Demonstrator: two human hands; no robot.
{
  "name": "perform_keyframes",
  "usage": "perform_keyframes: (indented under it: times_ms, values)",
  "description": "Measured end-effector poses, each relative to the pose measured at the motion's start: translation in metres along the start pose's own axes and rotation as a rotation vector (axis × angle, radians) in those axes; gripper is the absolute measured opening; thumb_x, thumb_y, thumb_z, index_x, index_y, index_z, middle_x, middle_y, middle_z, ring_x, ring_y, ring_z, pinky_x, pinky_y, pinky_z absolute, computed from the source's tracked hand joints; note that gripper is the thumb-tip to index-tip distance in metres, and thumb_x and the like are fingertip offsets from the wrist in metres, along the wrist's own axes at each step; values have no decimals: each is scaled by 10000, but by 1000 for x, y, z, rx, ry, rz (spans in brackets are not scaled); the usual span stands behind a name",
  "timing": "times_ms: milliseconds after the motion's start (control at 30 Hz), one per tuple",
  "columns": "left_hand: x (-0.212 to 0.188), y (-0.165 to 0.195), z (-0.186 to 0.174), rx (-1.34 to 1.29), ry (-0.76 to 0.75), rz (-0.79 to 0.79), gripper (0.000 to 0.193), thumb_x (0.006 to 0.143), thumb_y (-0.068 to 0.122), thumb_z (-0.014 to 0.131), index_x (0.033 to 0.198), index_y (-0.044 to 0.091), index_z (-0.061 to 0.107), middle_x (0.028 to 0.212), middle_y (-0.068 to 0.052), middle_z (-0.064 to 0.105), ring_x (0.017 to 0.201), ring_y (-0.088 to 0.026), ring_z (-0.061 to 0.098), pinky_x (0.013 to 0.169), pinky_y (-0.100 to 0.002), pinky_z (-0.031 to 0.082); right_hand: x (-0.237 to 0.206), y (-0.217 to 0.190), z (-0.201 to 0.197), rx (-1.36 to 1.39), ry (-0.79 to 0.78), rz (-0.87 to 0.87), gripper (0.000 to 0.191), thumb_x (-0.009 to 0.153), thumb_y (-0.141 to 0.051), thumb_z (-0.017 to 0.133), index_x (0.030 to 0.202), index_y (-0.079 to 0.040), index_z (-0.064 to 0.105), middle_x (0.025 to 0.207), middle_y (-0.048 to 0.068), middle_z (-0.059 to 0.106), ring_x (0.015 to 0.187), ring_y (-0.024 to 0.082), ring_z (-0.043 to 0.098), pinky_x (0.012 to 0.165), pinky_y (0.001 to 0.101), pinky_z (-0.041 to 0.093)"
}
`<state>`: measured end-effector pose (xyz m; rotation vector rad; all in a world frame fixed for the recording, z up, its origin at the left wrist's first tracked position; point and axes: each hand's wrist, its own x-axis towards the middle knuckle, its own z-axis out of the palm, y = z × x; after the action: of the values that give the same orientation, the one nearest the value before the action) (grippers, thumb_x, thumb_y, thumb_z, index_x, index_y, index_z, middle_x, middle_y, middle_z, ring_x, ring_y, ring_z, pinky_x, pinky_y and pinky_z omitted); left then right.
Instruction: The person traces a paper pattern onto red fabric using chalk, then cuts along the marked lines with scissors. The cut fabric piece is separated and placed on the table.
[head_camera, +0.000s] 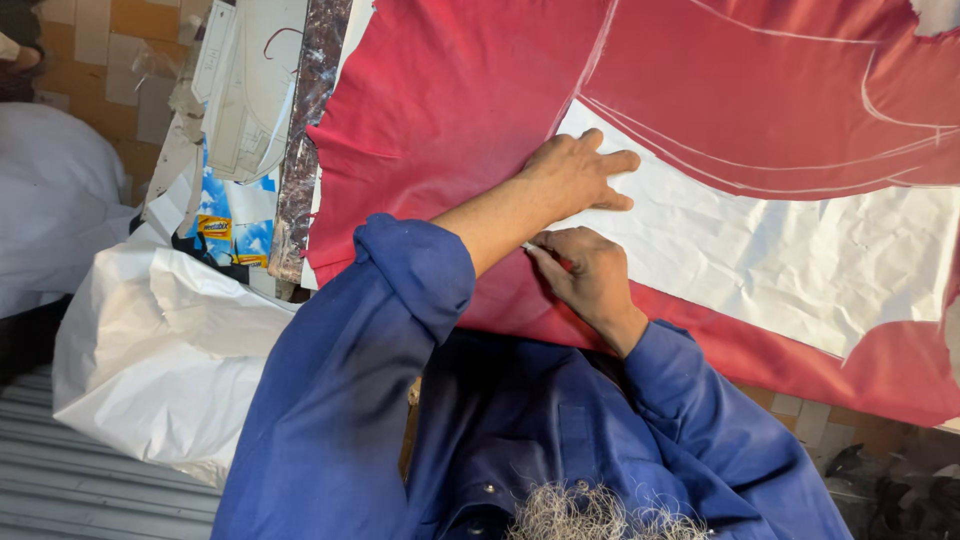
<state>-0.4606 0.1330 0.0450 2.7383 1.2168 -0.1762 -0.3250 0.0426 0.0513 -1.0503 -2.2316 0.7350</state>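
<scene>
A large red cloth (450, 110) is spread flat over the worktop (310, 110), covering most of it, and white chalk lines (760, 165) are seen curving across its upper part. On the cloth a sheet of white crumpled paper (800, 260) is laid, its long axis running from the middle of the cloth down toward the right edge of the view, with a narrow corner pointing up and left. At the left corner of the paper the left hand (580, 175) is pressed flat, fingers spread and released, nothing grasped. Just below it, at the lower edge of the paper, the right hand (590, 275) is clenched around a small piece of white chalk (528, 246), whose tip is pointed left, touching the cloth. Both arms are covered by blue sleeves (400, 300). Left of the cloth, beside the worktop, a big white bag (160, 350) is seen.
</scene>
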Motion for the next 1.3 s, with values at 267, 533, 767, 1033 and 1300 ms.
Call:
perform_keyframes:
  times_ms: [267,533,767,1033,1300]
  values:
    - [13,-6,-1,-75,-50,-14,304,957,471,535,1237,550,622,1516,157,371,1105,-253,608,794,-399,579,6,0,18,-95,31,-85,85,871,-171,801,936,-125,773,855,45,736,812,244,703,663,378,545]
    - [16,6,-4,137,-200,-13,617,1002,214,563,1374,687,424,1606,55,240,1109,-283,622,770,-334,573,-5,2,-4,-123,-1,-63,118,861,-188,805,950,-119,770,883,58,732,827,246,697,680,374,544]
    - [22,14,-10,158,-269,-19,594,1027,263,545,1442,644,357,1601,27,251,1080,-284,623,687,-325,569,-28,10,-51,-143,-75,11,85,886,-173,787,961,-134,789,898,45,740,853,230,709,712,357,556]
    - [28,19,-9,114,-294,-107,695,1038,300,549,1576,522,169,1332,-43,484,890,-242,636,615,-287,545,-55,33,-85,-159,-83,93,97,886,-175,790,969,-124,791,888,45,749,829,215,721,689,327,556]
    - [21,22,-25,327,-334,3,1051,914,-70,579,1451,728,156,1596,-10,208,801,-204,662,574,-251,556,-87,57,-121,-152,-66,158,95,878,-146,791,965,-106,786,881,48,750,813,208,722,711,326,567]
